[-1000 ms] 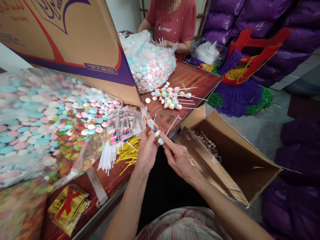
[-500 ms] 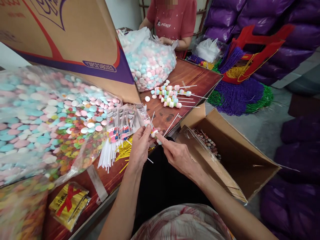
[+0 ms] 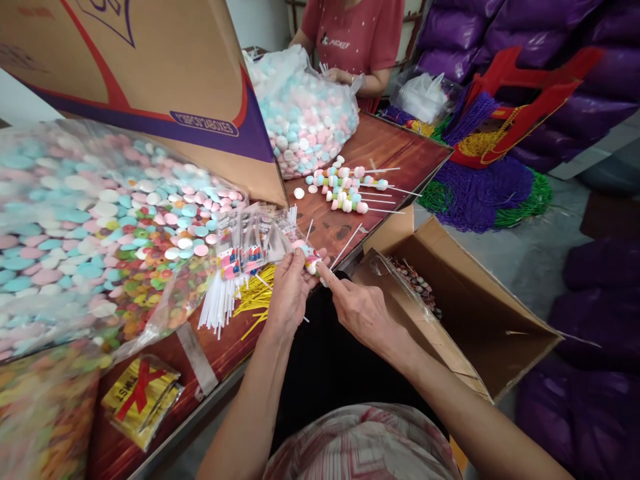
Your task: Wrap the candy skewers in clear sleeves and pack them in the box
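Note:
My left hand [image 3: 291,288] is closed around pastel marshmallow candies [image 3: 313,262] on a thin white stick, at the table's edge. My right hand [image 3: 363,312] meets it from the right, its fingers pinched on the lower end of the same candies. A bare white stick [image 3: 346,246] slants up from beside my right fingers, and another stick [image 3: 309,230] stands up behind the candies. Just left of my hands lie printed clear bags [image 3: 250,243], a bundle of white sticks [image 3: 219,303] and gold twist ties [image 3: 255,295]. My fingers hide part of the candies.
Finished-looking marshmallow skewers [image 3: 350,188] lie on the table [image 3: 395,143]. Large bags of marshmallows [image 3: 65,220] and a tall carton [image 3: 165,80] fill the left. An open cardboard box [image 3: 480,313] stands right, below the table. Across the table sits a person in a red shirt [image 3: 345,33].
My left fingers have shifted slightly along the candies, showing more of them. Both hands stay together at the table's edge, and the view has shifted a little.

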Demonstrator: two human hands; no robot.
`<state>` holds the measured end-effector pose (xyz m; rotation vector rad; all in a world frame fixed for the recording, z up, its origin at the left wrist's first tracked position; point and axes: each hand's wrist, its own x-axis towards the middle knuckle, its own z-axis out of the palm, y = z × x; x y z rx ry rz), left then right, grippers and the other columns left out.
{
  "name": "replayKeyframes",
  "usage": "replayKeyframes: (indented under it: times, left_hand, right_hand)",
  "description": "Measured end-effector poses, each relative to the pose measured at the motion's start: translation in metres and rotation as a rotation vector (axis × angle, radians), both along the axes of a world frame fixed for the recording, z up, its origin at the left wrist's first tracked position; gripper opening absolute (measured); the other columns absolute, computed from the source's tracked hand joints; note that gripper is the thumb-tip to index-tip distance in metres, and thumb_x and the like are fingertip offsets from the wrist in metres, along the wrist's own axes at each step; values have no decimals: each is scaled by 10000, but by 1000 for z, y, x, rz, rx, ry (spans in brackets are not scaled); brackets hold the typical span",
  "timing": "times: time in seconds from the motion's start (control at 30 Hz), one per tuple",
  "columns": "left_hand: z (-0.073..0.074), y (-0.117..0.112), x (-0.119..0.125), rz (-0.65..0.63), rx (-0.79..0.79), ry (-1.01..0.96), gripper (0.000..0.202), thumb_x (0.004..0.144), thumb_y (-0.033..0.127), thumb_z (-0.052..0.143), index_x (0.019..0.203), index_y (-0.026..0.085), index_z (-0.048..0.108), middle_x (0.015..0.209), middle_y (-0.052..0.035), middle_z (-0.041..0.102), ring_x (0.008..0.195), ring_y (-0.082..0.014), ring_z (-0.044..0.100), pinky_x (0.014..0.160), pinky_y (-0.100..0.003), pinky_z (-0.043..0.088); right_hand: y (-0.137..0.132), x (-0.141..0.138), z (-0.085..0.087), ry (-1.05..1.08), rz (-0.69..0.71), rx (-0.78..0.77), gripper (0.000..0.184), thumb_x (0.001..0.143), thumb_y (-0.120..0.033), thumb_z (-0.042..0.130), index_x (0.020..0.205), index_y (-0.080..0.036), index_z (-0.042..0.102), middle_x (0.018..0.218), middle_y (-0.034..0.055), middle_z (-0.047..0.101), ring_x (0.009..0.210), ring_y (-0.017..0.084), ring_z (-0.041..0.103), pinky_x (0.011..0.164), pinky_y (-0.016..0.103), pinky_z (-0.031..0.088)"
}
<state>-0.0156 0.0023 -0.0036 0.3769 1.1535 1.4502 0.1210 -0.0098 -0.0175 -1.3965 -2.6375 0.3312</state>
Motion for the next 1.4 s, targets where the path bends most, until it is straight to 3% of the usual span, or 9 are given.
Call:
replayKeyframes:
  times: [0.23,0.4,0.57,0.7,0.83,1.03,1.17,1.27,1.4]
  left_hand:
    - [-8,-2,7,4,14,60,140,948,294,556,941,158,588,1004,-124,757,1047,-235,717,963,-414,541]
    - [-10,-2,8,-60,28,64,137,918,301,596,937,168,572,976,-114,752,1041,-237,716,938,-407,552]
    - [-14,-3,9,-84,15,88,212,950,389,528,968,179,541,981,-112,732,976,-222,724,894,-397,563]
    - [-24,-9,3,-30,37,362,226,908,359,592,1064,234,486,996,-45,700,837,-172,721,782,-332,575]
    - [-29,-11,-3,-3,108,708,150,871,306,620,988,234,558,927,-20,673,737,-156,687,675,-275,544]
    - [-28,-7,-7,5,198,835,115,897,271,572,964,223,652,941,-31,707,837,-175,680,816,-306,532]
    - [-29,-6,-14,-20,252,1179,206,915,236,544,1061,233,690,1028,-62,698,963,-209,639,909,-340,480]
    - [-29,-7,-19,-100,288,1351,244,944,233,504,1077,231,709,1011,-78,676,929,-207,630,870,-330,474]
    - [-28,-6,-23,-199,316,1400,253,957,221,480,1028,223,723,948,-75,677,868,-198,631,825,-318,475]
  right_hand:
    - [3,-2,8,-124,11,-54,682,943,-124,368,1589,-265,201,866,56,733,704,174,678,527,237,339]
    - [2,-8,13,-98,-65,-124,670,955,-123,342,1587,-293,199,910,47,739,751,183,699,556,226,393]
    - [2,-14,6,4,-144,-144,625,982,-158,317,1581,-308,219,1016,50,747,794,165,711,593,208,438]
    - [3,-10,1,111,-175,-120,608,984,-157,341,1571,-295,266,996,45,755,788,153,705,627,200,447]
    - [2,-7,-3,202,-173,-102,589,972,-135,370,1549,-248,342,906,42,754,744,140,694,618,189,432]
    - [1,-7,-7,241,-156,-96,573,974,-135,377,1538,-231,366,959,54,765,775,148,706,630,197,437]
    - [2,-7,-10,208,-134,-125,581,976,-129,371,1544,-249,349,991,44,765,797,152,714,635,207,443]
    - [2,-9,-10,175,-126,-140,585,975,-127,366,1548,-246,338,974,42,766,798,151,714,643,209,448]
    - [3,-10,-8,150,-124,-154,581,970,-133,374,1542,-229,353,942,50,764,783,155,711,645,211,450]
